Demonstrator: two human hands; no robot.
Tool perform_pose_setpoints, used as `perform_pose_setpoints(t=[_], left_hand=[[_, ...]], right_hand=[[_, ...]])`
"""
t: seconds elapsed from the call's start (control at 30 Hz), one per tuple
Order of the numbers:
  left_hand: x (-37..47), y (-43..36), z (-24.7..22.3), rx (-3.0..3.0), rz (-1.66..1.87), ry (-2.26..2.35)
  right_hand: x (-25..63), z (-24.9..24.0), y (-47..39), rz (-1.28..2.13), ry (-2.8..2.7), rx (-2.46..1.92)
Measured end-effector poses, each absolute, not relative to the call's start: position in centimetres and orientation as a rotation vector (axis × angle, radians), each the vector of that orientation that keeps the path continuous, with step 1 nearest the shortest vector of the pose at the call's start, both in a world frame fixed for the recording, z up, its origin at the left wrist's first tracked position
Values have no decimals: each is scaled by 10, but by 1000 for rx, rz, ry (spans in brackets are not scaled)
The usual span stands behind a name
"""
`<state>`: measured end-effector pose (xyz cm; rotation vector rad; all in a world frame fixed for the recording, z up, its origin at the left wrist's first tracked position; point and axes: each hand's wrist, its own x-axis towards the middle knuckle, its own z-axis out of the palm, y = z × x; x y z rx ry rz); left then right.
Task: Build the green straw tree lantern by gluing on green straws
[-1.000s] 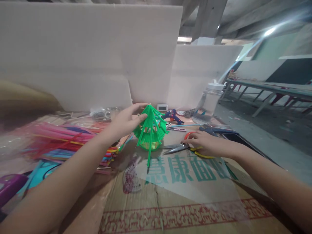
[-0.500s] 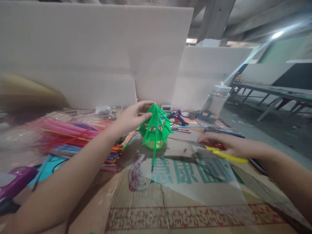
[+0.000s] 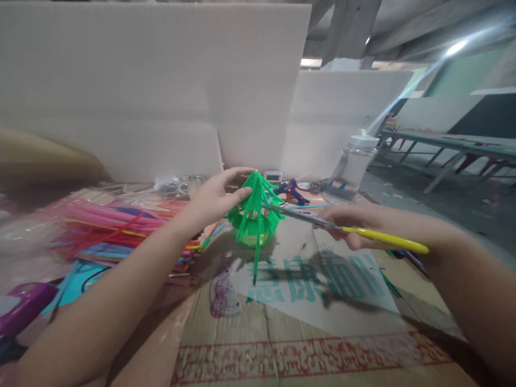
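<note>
In front of me stands a small green pavilion-like model [image 3: 253,221] made of fuzzy pipe cleaners, with a pointed top and a yellowish base. My left hand [image 3: 221,194] grips it near the peak from the left, thumb on the green stems. One longer green pipe cleaner [image 3: 257,263] hangs down in front, past the base. My right hand [image 3: 355,220] holds yellow-handled scissors [image 3: 387,239], whose long metal blades reach left to the model's right side, by the roof stems. Whether the blade tips touch a stem I cannot tell.
Bundles of colored pipe cleaners [image 3: 121,220] lie at left, near a purple tool [image 3: 28,306]. Behind the model are a blue glue gun [image 3: 293,191], a small white device [image 3: 273,176] and a water bottle [image 3: 352,166]. A clear purple protractor [image 3: 226,293] rests on the printed cardboard [image 3: 306,328].
My right hand has brought the scissors up and left, so the blades now reach the model's roof. My left hand keeps its grip on the model.
</note>
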<state>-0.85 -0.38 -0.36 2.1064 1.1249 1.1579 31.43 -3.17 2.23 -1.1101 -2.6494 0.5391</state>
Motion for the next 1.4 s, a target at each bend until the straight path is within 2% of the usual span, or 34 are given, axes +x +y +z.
perform_pose_setpoints(t=[0.1,0.8,1.4], left_hand=[[-5,-8,-3,2125,1176,1130],[1,-16,-4,2247,1223,1138],[0,-14,-6,2300,1192,1123]], right_hand=[[333,21,-31,813,-2778,-1061],[320,23,-35,693,-2768,-1216],[313,12,-36,966,-2634,-1297]])
